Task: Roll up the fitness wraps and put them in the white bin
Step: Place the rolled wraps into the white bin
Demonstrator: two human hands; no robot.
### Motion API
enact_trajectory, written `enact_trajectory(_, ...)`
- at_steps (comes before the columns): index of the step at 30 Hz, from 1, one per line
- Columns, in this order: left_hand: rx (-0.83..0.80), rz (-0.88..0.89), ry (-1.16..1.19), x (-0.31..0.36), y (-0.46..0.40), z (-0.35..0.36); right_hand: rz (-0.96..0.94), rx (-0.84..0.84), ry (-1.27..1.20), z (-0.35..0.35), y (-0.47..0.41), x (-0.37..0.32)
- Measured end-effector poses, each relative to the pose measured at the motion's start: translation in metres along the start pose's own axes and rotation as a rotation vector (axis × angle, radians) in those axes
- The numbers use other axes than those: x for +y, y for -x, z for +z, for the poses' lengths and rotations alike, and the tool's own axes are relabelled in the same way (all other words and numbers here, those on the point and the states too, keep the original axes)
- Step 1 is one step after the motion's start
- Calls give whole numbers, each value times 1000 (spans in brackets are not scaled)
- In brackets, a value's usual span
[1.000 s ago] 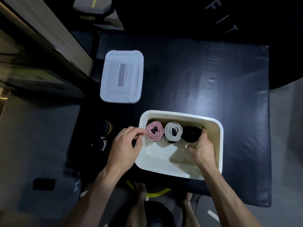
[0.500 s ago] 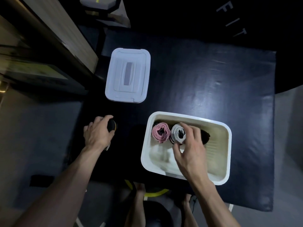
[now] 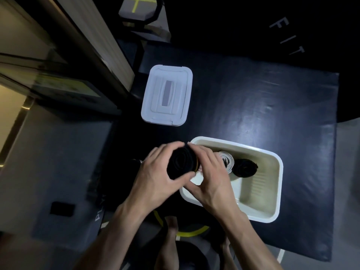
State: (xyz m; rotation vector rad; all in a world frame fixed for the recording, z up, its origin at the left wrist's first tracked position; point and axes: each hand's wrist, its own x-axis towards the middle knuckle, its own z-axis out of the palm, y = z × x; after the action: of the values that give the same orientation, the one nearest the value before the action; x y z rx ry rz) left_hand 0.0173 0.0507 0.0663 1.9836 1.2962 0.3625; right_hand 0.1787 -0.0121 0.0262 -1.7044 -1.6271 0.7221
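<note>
Both hands, left and right, curl their fingers round a black roll over the bin's 9 o'clock rim. Two rolls, white and black, line its 12 o'clock wall; its 5 o'clock floor lies bare.

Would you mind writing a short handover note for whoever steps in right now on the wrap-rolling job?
Left hand: grips a rolled black wrap at the near-left corner of the white bin, held above the rim.
Right hand: fingers curled on the same roll from the other side.
In the bin: a white-and-grey roll and a black roll stand side by side along the far wall. The hands hide whatever is left of them.
The bin's lid lies apart on the dark mat.
Done: at least two rolls binned.
Left: set the held roll in; another dark item seems to lie left of the hands, unclear.
</note>
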Motion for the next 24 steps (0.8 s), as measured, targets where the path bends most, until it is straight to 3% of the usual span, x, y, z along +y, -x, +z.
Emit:
enact_trajectory(3, -68, -28, 118, -2, 12, 7, 51, 37, 5, -8, 8, 5)
enact_trajectory(5, -18, -58, 149, -15, 17, 10, 141, 56, -13, -11, 15, 18)
enact_trajectory(10, 116, -205, -254, -86, 24, 18, 255, -216, -12, -6, 34, 52)
enact_trajectory(12, 78, -307, -365, -107, 24, 20, 244, -294, -34, 3, 38, 59)
enact_trajectory(17, -45, -462, -467, -133, 19, 23, 217, -267, 13, 25, 36, 70)
enact_trajectory(24, -134, -581, -441, -150, 12, 33, 298, -367, -51, 28, 33, 91)
